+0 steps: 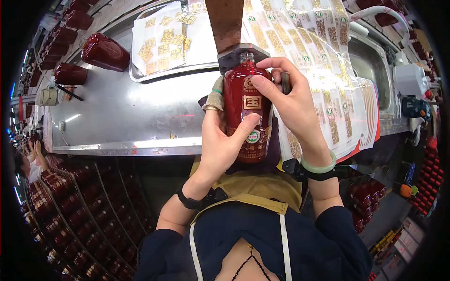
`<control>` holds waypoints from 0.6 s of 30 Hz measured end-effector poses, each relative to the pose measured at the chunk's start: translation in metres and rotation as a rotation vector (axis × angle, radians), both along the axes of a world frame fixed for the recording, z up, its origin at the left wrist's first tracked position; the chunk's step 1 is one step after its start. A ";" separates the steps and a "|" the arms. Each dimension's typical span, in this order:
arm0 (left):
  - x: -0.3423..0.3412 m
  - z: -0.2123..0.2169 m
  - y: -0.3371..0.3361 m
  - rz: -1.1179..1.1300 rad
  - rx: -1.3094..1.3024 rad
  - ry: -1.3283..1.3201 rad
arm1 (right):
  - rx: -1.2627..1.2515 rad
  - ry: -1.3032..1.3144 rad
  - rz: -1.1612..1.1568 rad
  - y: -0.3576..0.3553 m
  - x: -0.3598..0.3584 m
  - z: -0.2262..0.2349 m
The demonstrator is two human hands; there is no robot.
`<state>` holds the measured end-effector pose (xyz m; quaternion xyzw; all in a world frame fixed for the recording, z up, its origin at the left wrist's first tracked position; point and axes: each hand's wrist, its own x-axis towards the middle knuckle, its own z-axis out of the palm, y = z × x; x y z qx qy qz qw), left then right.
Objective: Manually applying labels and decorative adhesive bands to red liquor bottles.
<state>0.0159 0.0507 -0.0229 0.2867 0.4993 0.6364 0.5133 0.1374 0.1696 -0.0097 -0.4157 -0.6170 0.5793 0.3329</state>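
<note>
One red bottle (234, 105) is at the front edge of the desk (126, 112), side gripped by the left hand (220, 145), right hand (293, 96) curled at its shoulder. Gold marks (252, 102) and a round sticker (253, 136) are on; it looks nearly done, though sheets (355, 122) hold more.

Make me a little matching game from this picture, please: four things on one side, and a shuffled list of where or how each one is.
Things:
1. Bottle at picture centre
2. Bangle
3. Tray
4. Sink

Descriptions:
A. Lined with white paper
B. To the right of the gold-patterned sheets
C. Deep red, in the left hand
D. Pale green, around the right forearm

Right pairs: 1-C, 2-D, 3-A, 4-B.
</note>
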 end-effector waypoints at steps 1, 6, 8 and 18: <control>0.000 0.000 0.000 0.003 -0.014 0.011 | 0.008 0.000 0.001 0.000 0.000 0.000; -0.001 0.001 0.000 -0.004 -0.008 0.017 | -0.011 0.017 0.006 -0.001 0.001 0.000; -0.001 0.000 -0.001 -0.007 -0.009 0.022 | -0.008 0.031 0.002 -0.001 0.000 -0.001; -0.010 0.001 0.004 0.034 0.016 -0.051 | -0.128 0.159 -0.049 -0.010 0.012 -0.005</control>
